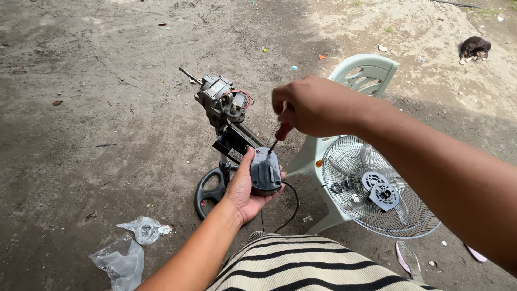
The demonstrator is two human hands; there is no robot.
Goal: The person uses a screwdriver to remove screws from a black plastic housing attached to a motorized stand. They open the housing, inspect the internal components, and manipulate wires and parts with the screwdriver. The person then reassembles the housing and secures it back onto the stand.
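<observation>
A stripped stand fan stands on the dirt: its bare motor (219,98) with red wires sits on top of a post above a round black base (207,188). My left hand (242,186) cups the fan's dark grey control housing (266,171) from below. My right hand (309,105) is closed around a red-handled screwdriver (279,134), whose tip rests on the top of the housing. A black power cord (293,205) loops from under the housing toward my lap.
A pale green plastic chair (362,75) stands at right, with the wire fan grille (377,188) and small parts on its seat. Clear plastic bags (129,248) lie at lower left. A dog (474,48) lies at top right. Pink sandals (408,257) are by my striped clothing (301,267).
</observation>
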